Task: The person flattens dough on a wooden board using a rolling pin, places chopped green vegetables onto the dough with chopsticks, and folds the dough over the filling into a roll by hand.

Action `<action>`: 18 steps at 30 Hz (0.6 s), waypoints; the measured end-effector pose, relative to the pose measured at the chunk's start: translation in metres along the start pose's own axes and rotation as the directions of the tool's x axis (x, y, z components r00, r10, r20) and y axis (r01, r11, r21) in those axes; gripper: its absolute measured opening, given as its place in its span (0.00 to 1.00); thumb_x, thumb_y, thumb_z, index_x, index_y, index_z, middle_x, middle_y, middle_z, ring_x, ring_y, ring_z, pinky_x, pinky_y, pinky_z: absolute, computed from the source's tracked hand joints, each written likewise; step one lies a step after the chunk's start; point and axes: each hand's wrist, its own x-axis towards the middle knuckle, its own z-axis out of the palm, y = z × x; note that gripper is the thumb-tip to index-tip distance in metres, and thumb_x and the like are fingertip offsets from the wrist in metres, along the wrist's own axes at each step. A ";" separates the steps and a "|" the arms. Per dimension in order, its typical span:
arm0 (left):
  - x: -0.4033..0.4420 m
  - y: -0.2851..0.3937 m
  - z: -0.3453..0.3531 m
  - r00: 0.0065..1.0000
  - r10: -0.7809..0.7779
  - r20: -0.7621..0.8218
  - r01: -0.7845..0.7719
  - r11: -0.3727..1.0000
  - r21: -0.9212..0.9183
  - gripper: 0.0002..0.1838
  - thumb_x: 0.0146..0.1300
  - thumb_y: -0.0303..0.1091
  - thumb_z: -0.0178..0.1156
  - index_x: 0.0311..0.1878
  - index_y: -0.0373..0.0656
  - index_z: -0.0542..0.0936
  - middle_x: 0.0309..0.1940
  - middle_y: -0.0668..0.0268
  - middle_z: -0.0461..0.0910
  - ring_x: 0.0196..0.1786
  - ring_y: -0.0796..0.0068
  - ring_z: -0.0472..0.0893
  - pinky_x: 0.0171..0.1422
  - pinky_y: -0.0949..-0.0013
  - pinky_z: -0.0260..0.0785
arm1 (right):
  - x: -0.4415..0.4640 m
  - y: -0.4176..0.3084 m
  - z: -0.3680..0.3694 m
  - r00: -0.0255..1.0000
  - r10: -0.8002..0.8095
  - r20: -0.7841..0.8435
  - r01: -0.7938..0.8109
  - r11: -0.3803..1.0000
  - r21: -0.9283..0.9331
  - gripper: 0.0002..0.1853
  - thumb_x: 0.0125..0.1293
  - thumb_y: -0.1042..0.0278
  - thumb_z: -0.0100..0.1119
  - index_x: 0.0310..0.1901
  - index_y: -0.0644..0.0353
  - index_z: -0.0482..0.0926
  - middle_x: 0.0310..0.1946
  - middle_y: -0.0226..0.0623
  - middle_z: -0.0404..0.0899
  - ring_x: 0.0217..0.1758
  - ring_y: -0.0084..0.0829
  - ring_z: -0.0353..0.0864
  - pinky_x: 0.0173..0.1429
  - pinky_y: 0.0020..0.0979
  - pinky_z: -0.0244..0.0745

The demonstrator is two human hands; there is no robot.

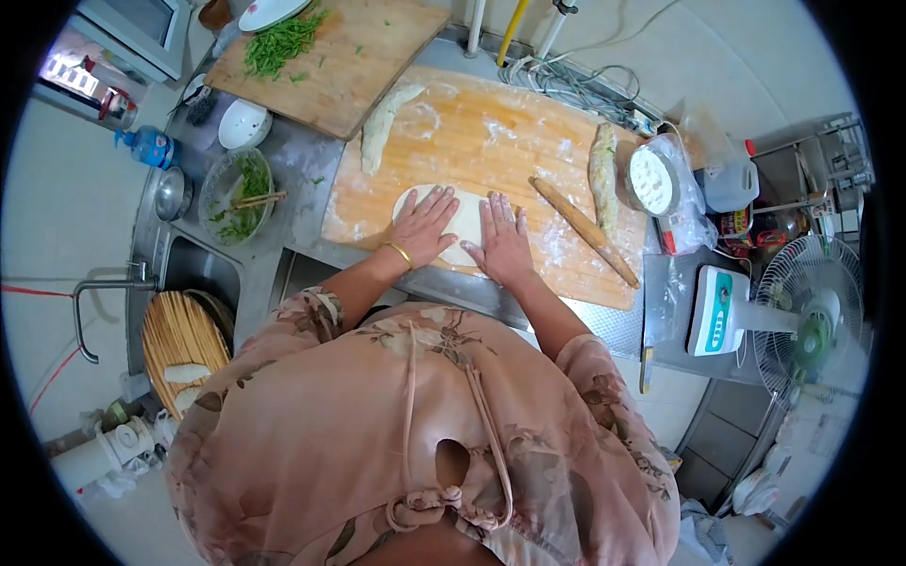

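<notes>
A flat sheet of dough (462,224) lies near the front edge of a floured wooden board (472,123). My left hand (427,222), with a gold bangle on the wrist, rests flat on the sheet's left side, fingers stretched out. On its right side lies my right hand (502,238), also flat with fingers extended. Right of that hand, a wooden rolling pin (585,232) sits slantwise on the board. A long roll of filled dough (603,184) lies beyond the pin, and a pale dough strip (382,130) lies at the board's left.
A second board (349,66) with chopped greens (283,45) overlaps the back left. A glass bowl (236,196) with greens and chopsticks stands left, above the sink (203,262). At right are a bowl of flour (651,179), a scale (717,309) and a fan (812,321).
</notes>
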 end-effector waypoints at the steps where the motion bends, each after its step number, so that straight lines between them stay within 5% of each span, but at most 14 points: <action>1: 0.000 0.000 0.000 1.000 0.006 -0.013 -0.005 1.000 0.008 0.37 0.65 0.55 0.49 0.71 0.44 0.59 0.74 0.62 0.53 0.76 0.64 0.49 0.76 0.45 0.35 | -0.002 -0.002 -0.004 1.000 0.013 -0.001 -0.013 1.000 0.003 0.42 0.65 0.42 0.48 0.71 0.66 0.53 0.74 0.51 0.45 0.78 0.46 0.42 0.76 0.54 0.35; 13: -0.024 -0.017 -0.018 0.972 -0.182 0.150 0.180 0.983 0.026 0.44 0.62 0.61 0.50 0.74 0.43 0.52 0.76 0.60 0.48 0.78 0.62 0.44 0.76 0.42 0.30 | -0.032 -0.001 -0.003 0.997 -0.019 0.072 0.020 1.000 -0.013 0.42 0.65 0.42 0.48 0.70 0.67 0.53 0.73 0.55 0.48 0.77 0.47 0.44 0.77 0.52 0.37; 18: -0.045 -0.032 0.001 0.959 -0.282 -0.025 0.283 0.959 0.016 0.42 0.64 0.58 0.48 0.73 0.40 0.53 0.76 0.59 0.46 0.78 0.63 0.43 0.76 0.41 0.25 | -0.012 -0.023 -0.008 0.999 -0.051 -0.015 0.052 0.997 0.061 0.40 0.67 0.44 0.47 0.70 0.67 0.53 0.72 0.56 0.48 0.77 0.48 0.44 0.76 0.53 0.38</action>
